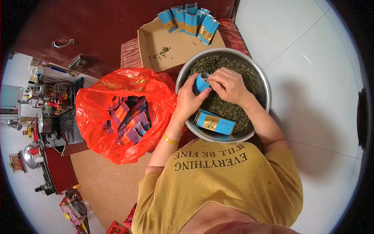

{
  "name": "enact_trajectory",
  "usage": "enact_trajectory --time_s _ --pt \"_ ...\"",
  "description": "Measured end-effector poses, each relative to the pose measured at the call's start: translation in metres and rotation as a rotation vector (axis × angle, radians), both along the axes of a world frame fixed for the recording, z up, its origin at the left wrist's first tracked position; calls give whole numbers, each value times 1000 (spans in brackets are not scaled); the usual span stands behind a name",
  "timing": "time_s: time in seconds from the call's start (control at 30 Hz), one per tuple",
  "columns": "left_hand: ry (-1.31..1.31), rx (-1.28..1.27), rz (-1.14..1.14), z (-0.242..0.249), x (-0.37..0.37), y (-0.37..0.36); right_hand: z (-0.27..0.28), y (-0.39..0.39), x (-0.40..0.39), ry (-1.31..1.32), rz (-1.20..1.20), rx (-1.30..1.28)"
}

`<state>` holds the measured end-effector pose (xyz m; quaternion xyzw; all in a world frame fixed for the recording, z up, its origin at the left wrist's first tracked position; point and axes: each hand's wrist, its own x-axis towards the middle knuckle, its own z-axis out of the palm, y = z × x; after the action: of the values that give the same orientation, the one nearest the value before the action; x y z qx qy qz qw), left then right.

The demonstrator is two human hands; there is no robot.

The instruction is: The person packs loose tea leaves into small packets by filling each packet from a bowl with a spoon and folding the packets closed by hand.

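A table with a dark red, streaked top (pixel 130 52) shows at the upper middle, in patches on either side of a shallow, open cardboard box (pixel 185 50) lying flat on it. A round metal bowl (pixel 262 85) overlaps the box's near edge; its underside is hidden, so whether it rests on the table cannot be told. To the right is a floor of pale, glossy tiles (pixel 339 58) with thin dark joints and a soft shadow across it.

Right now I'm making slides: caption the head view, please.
Left hand holds a blue packet, right hand at its mouth, over a bowl of leaves.
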<state>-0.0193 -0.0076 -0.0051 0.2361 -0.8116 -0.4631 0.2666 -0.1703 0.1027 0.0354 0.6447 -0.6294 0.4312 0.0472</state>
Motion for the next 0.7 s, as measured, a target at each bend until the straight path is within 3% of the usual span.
enact_trajectory --time_s 0.13,0.2,0.37,0.53,0.7 --pt "-2 -85 0 4 0 2 3 3 -17 72 -32 -195" --pt "11 -56 15 3 0 2 6 7 -27 56 -199 -269" --pt "65 -44 16 9 1 0 4 10 -39 2 -365 -103" --pt "111 -168 28 10 2 2 17 8 -10 14 -18 61" --pt "100 -155 -57 8 4 3 1 2 -6 -67 101 172"
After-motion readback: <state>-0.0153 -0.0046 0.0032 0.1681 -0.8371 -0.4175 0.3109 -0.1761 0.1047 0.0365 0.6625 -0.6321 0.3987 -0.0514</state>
